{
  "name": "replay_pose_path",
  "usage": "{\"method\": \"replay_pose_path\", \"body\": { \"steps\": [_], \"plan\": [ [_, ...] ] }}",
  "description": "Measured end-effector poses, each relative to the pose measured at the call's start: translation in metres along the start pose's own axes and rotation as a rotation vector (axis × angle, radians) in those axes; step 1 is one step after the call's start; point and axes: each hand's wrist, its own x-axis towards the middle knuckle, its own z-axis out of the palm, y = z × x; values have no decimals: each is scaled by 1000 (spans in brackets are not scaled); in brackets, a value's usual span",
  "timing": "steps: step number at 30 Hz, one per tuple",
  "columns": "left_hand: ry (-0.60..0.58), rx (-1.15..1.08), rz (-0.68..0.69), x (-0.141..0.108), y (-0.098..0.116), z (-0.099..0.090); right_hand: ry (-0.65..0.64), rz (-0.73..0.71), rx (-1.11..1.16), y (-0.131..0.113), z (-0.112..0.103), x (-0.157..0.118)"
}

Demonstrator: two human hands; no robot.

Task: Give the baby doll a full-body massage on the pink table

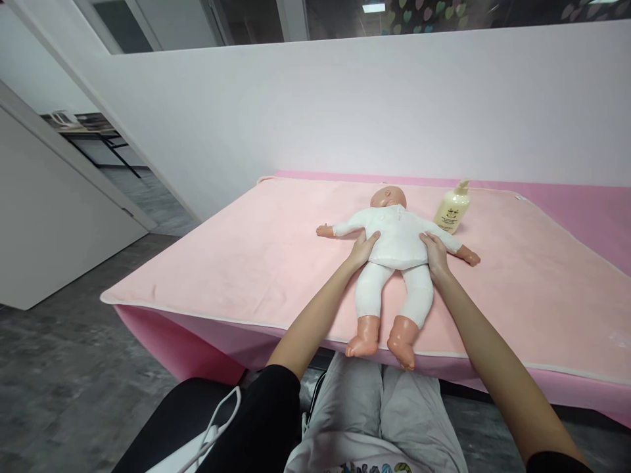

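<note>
A baby doll [398, 236] in a white long-sleeved top and white leggings lies on its back on a pink mat [236, 263]. Its head points to the wall, and its bare feet reach the mat's front edge. My left hand [363, 251] grips the doll's side at the waist, thumb on the top. On the opposite side, my right hand [436, 255] holds the waist the same way, its thumb over the top. The fingers of both hands are partly hidden beneath the doll. Just beyond the doll's arm on the right stands a pale yellow pump bottle [452, 209].
The mat covers a table with a pink cloth [591, 213], set against a white wall [345, 112]. At the left is a door [54, 210] with a grey floor [59, 374] beside it. A white cable [217, 420] lies near my left sleeve.
</note>
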Motion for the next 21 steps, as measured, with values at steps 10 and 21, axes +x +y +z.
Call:
{"method": "replay_pose_path", "body": {
  "steps": [10, 21],
  "plan": [
    [6, 10, 3, 0, 1, 1, -10, -14, -15, 1, -1, 0],
    [11, -17, -2, 3, -2, 1, -13, -22, -20, 2, -2, 2]
  ]
}}
